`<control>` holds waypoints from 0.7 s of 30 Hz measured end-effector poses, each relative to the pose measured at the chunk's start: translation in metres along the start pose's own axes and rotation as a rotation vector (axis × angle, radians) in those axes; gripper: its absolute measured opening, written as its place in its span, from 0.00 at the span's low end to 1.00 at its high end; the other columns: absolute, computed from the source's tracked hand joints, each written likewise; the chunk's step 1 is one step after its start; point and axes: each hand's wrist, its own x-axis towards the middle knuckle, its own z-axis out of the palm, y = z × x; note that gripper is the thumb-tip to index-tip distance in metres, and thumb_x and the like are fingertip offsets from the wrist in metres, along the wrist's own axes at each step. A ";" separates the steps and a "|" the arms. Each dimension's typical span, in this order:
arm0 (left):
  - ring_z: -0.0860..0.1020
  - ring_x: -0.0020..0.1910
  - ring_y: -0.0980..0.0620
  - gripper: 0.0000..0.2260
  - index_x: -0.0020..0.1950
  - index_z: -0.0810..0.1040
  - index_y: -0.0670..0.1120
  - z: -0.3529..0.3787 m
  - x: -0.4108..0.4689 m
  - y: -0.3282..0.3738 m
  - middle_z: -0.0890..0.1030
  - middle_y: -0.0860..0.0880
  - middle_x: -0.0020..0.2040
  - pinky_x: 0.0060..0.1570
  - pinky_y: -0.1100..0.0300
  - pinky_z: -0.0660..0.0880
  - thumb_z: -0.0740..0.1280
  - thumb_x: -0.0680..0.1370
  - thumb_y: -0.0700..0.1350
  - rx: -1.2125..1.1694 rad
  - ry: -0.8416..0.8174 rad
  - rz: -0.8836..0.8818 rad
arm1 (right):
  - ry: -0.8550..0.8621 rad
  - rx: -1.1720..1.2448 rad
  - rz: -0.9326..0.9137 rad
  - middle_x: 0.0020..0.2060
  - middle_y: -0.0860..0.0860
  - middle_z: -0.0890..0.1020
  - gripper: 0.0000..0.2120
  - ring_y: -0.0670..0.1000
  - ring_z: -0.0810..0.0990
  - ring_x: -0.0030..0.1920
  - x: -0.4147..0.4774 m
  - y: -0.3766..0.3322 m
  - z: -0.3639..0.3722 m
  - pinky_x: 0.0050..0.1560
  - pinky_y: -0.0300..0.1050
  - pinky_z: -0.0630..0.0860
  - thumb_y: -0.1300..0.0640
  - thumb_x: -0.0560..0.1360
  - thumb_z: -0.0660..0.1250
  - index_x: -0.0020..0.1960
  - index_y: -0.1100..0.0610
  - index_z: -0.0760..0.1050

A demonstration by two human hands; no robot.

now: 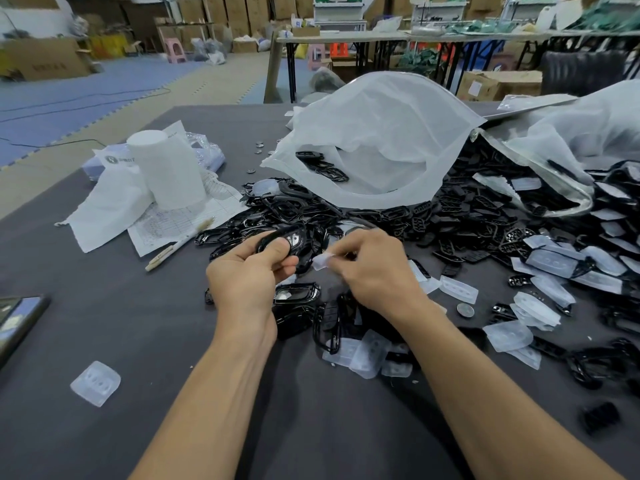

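Grey tabletop [145, 327] nearest, left hand [242, 275] clasping black shell [281, 239], right hand [374, 266] pinching clear pad [323, 260] beside heap [450, 223].

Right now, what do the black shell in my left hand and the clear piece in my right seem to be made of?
The black shell is likely hard moulded plastic with a glossy finish: bright highlights run along its curved rim. The clear piece is probably soft silicone or rubber, frosted and translucent; it looks slightly curled where pinched, so flexible, though that is uncertain.
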 end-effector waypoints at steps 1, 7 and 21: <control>0.82 0.27 0.54 0.09 0.41 0.84 0.43 0.000 0.000 0.000 0.85 0.49 0.32 0.30 0.65 0.79 0.74 0.75 0.30 0.000 -0.007 -0.007 | 0.028 0.222 0.089 0.38 0.49 0.87 0.05 0.44 0.80 0.36 -0.004 0.002 -0.002 0.41 0.41 0.78 0.58 0.76 0.76 0.44 0.49 0.89; 0.81 0.27 0.54 0.07 0.43 0.85 0.42 0.005 -0.004 -0.005 0.84 0.50 0.32 0.30 0.65 0.78 0.74 0.76 0.31 0.067 -0.065 0.016 | -0.075 1.017 0.300 0.29 0.51 0.79 0.12 0.45 0.73 0.27 -0.030 -0.001 -0.011 0.29 0.36 0.70 0.68 0.77 0.72 0.39 0.56 0.86; 0.82 0.29 0.54 0.06 0.45 0.85 0.42 0.012 -0.010 -0.011 0.85 0.50 0.33 0.31 0.64 0.79 0.74 0.76 0.31 0.124 -0.159 0.018 | -0.105 1.133 0.332 0.37 0.58 0.85 0.04 0.50 0.84 0.33 -0.030 -0.003 -0.022 0.33 0.39 0.79 0.69 0.76 0.70 0.46 0.62 0.77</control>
